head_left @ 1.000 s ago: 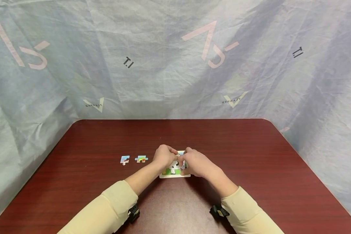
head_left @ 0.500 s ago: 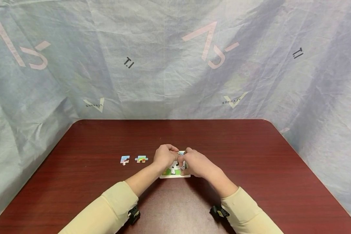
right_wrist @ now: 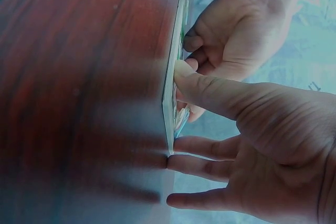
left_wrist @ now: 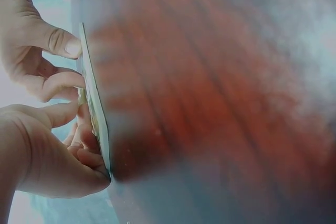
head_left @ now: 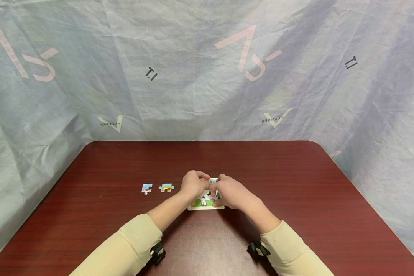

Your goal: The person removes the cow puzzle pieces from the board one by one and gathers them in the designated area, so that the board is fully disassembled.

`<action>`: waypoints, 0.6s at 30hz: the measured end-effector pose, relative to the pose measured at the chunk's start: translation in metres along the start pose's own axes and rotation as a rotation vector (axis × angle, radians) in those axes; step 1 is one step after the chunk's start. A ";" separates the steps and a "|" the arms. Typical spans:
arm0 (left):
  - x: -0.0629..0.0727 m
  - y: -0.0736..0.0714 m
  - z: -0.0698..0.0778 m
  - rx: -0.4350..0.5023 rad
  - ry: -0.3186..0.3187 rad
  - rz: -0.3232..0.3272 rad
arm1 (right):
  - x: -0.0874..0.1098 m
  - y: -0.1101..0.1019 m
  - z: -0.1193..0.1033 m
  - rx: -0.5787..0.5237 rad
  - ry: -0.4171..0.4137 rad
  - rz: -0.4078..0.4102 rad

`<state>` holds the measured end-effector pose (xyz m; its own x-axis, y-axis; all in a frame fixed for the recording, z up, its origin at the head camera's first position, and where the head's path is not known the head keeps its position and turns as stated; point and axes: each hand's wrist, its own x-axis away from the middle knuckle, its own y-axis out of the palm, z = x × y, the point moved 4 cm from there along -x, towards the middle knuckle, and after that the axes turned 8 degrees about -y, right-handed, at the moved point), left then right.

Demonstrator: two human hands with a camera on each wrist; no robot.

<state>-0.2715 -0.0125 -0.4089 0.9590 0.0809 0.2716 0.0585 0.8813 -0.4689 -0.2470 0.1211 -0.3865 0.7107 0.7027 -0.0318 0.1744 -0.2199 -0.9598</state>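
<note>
A small jigsaw board with a cow picture and a pale rim lies on the table in front of me. My left hand reaches over its upper left part, fingers curled. In the right wrist view a tilted puzzle piece stands up off the board beside the left fingertips, which pinch it; most of it is hidden. My right hand holds the board's right side, thumb on the board and fingers down at its edge. In the left wrist view the right index finger bends in toward the left thumb.
Two loose jigsaw pieces lie left of the board: one pale blue and brownish piece and one green-yellow piece with a red spot. The dark red table meets a grey printed cloth at its back and sides.
Both hands stay at the board. The left fingers shift very slightly over its upper part; the board and the loose pieces keep their places.
</note>
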 end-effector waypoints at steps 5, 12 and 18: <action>-0.001 -0.003 -0.002 0.028 0.012 -0.009 | 0.000 0.000 0.000 0.002 -0.002 -0.001; 0.001 -0.011 -0.006 0.091 0.032 -0.027 | -0.001 0.000 -0.001 0.012 0.000 -0.003; -0.001 -0.020 -0.013 0.131 0.043 -0.009 | -0.001 0.000 0.000 0.011 0.007 -0.012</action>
<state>-0.2703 -0.0364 -0.4107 0.9696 0.0550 0.2383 0.0336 0.9353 -0.3524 -0.2473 0.1207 -0.3866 0.7137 0.7002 -0.0187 0.1749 -0.2040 -0.9632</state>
